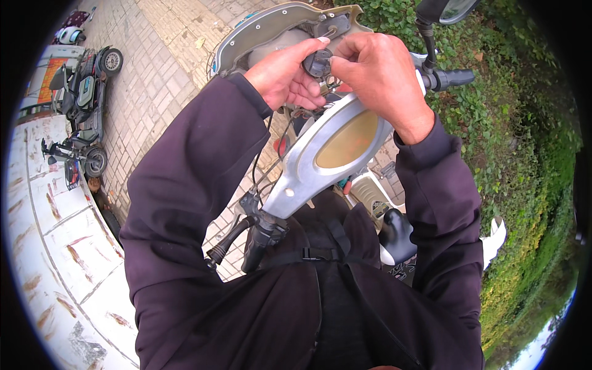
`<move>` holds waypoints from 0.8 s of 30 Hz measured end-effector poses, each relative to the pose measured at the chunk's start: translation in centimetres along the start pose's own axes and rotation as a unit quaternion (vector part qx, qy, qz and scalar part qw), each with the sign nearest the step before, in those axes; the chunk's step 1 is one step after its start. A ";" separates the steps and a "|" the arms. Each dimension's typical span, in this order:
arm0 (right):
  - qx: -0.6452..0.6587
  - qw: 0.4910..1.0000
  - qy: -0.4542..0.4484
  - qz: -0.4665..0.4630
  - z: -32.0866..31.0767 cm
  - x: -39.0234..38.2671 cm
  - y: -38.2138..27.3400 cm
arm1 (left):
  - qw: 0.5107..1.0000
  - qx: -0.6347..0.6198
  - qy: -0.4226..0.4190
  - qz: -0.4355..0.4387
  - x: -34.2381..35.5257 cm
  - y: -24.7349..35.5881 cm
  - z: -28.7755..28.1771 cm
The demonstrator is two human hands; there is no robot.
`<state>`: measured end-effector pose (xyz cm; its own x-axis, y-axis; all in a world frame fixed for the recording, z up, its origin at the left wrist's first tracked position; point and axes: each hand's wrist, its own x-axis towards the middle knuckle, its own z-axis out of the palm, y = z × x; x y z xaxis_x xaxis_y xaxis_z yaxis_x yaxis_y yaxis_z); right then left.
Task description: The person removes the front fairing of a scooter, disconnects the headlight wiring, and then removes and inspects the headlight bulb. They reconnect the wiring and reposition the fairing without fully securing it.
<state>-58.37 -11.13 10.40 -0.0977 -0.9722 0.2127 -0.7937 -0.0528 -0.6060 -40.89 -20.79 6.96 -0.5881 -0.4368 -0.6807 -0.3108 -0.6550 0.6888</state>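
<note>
My left hand holds a small black round part between thumb and fingers, above the opened front of a scooter. My right hand is pinched against the part's right side; what exactly its fingertips grip is hidden. Thin cables hang below the hands beside the silver handlebar cover with its oval amber panel. A detached-looking grey front panel with small holes lies beyond my hands.
Handlebar grips and a mirror flank the scooter. Two parked scooters stand on the brick paving at left, by a rusty white metal surface. Leafy shrubs line the right. A black seat is low right.
</note>
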 end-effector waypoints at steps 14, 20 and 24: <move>0.338 0.898 0.190 0.207 -10.1 -14.0 8.2 | 0.999 -0.009 -0.035 0.004 0.4 0.0 -1.1; -0.293 0.851 0.102 0.424 -8.3 -21.0 22.8 | 0.996 -0.046 -0.078 0.024 0.3 0.1 -1.1; -0.185 0.896 0.221 0.339 -8.3 -24.2 23.2 | 0.991 -0.071 -0.097 0.056 0.1 -0.1 -1.2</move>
<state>-79.43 13.04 -2.44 -0.7954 -0.5628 0.2248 -0.5991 0.6742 -0.4319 -40.02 -21.49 6.50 -0.7497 -0.3938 -0.5318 -0.1357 -0.6950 0.7061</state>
